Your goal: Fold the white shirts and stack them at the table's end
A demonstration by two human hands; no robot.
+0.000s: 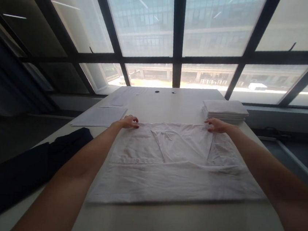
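A white shirt [176,165] lies spread flat on the white table [159,226], partly folded, with a buttoned edge across its middle. My left hand [129,121] pinches the shirt's far left corner. My right hand [215,125] grips the far right corner. Both arms reach forward along the sides of the shirt.
A stack of folded white garments [224,111] sits at the far right of the table. A dark garment [26,175] lies at the left edge. Sheets of paper [101,116] rest at the far left. Large windows stand behind the table.
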